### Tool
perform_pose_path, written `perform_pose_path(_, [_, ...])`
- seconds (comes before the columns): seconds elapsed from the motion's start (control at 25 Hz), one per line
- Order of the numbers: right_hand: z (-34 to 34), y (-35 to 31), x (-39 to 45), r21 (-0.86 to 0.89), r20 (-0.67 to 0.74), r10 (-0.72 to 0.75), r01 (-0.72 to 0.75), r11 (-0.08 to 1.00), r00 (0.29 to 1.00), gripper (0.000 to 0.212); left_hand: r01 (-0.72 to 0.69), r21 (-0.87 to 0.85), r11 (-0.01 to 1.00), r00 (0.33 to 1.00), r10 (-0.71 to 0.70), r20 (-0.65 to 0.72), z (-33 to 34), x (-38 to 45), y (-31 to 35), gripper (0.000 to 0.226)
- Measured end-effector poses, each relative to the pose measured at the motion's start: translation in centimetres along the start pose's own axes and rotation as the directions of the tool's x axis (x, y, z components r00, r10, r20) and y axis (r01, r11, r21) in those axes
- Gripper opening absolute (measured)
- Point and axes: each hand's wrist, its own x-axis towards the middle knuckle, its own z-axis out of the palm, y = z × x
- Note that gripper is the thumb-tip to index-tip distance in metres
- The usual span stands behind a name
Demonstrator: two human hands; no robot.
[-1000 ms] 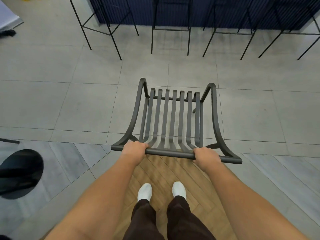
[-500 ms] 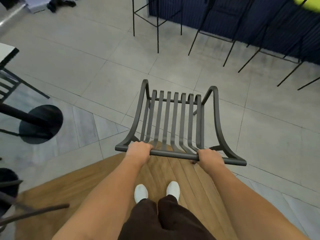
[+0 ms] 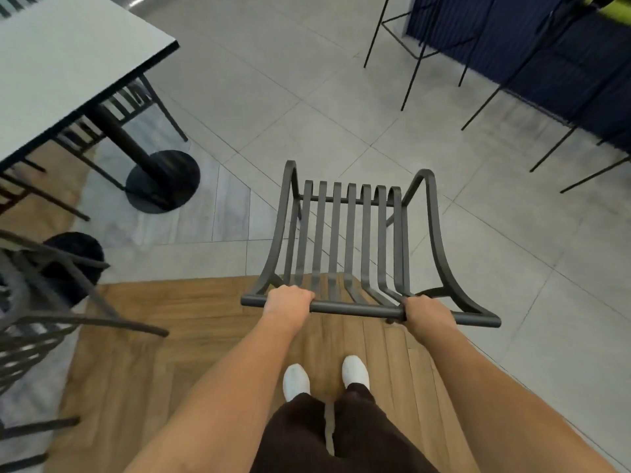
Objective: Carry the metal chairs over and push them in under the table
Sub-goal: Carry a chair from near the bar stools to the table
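A dark grey metal chair (image 3: 350, 240) with a slatted back and seat hangs in front of me, seen from above. My left hand (image 3: 288, 298) and my right hand (image 3: 426, 310) both grip its top rail, one near each end. The grey-topped table (image 3: 65, 59) stands at the upper left on a black post with a round black base (image 3: 162, 180). Another metal chair (image 3: 126, 100) sits tucked under the table's far side.
More dark metal chairs (image 3: 44, 302) crowd the left edge, beside a second round base (image 3: 73, 257). Thin-legged black stools (image 3: 420, 46) line a dark blue wall (image 3: 546, 46) at the upper right. My white shoes (image 3: 326, 377) stand on wooden flooring, with grey tiles beyond.
The view has swung left with the chair still held. The table and its base have come into sight at the upper left, and the stools have slid to the upper right.
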Motion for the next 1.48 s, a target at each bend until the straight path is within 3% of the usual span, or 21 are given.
perform_pose_path(0.36, [-3.4,-4.6,2.8,-0.243,0.007,-0.27,0.264,0.933,0.963,0.022,0.306,-0.196,0.932,0.952,-0.294,0.088,2.8,-5.3,-1.3,0.036])
perform_pose_path(0.76, [-7.3,-13.1,5.8,-0.506,0.072,-0.571,0.524,0.685,0.817,0.021,0.601,-0.434,0.671,0.796,-0.553,0.246,6.1,-10.2,-2.2,0.039])
perform_pose_path(1.04, [-10.9,-19.7,8.6,-0.587,0.12,-0.632,0.568,0.576,0.765,0.019,0.658,-0.528,0.537,0.742,-0.582,0.334,6.1,-8.9,-6.7,0.035])
perform_pose_path(1.48, [-15.2,-29.7,14.3,-0.6,0.115,-0.646,0.571,0.56,0.754,0.014,0.669,-0.51,0.541,0.73,-0.606,0.316,4.4,-4.9,-19.2,0.039])
